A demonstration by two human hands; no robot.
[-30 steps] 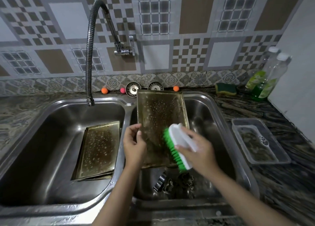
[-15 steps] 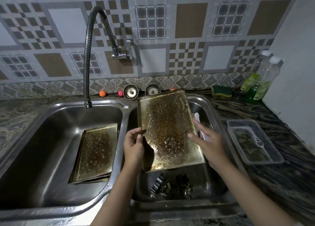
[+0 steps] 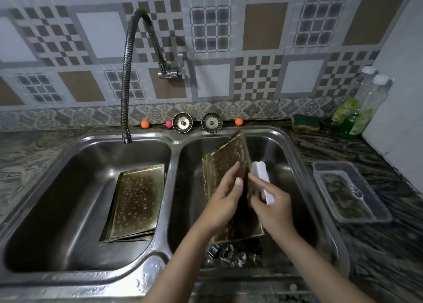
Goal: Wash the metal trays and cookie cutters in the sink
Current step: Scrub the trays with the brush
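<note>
Standing the tray on edge, your left hand pinches it; your right hand grips the brush behind your fingertips.

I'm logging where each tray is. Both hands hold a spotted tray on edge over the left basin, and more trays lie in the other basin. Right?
Not quite. The head view shows the left hand and right hand holding the spotted tray over the right basin; the other trays lie in the left basin.

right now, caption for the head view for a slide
Both hands tilt a soapy tray on edge over the right sink.
</note>
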